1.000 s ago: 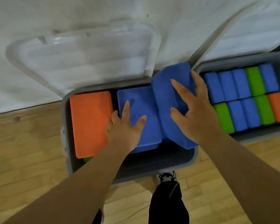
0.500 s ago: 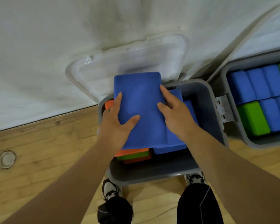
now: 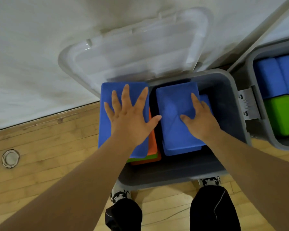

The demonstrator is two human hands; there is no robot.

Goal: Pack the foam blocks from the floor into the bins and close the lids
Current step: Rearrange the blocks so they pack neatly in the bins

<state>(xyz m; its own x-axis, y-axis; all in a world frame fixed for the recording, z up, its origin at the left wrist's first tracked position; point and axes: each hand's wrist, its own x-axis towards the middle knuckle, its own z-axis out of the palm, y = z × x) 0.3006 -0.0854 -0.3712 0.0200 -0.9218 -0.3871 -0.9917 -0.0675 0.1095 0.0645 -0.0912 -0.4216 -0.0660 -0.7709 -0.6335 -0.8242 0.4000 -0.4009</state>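
Blue foam fills the top of the grey bin (image 3: 173, 177), which sits on the wooden floor (image 3: 40, 147). The latch (image 3: 248, 104) on its right side has small dark marks, too blurred to read.

Half a second back both hands held one blue block raised over the bin's left side. Now that left blue block (image 3: 110, 97) lies flat on the left stack. The edges of an orange block (image 3: 153, 144) and a green block (image 3: 140, 158) show beneath it.

The left hand (image 3: 130, 119) rests palm-down on it, fingers straight and spread wide. The right hand (image 3: 200, 120) has shifted onto the right blue block (image 3: 173, 104). It is also flat, with fingers extended along the block's right edge and the thumb on the top face. Neither hand curls round anything.

The clear lid (image 3: 137, 52) stands open against the white wall (image 3: 40, 47). A second bin (image 3: 250, 67) sits just beside, with blue and green blocks inside.
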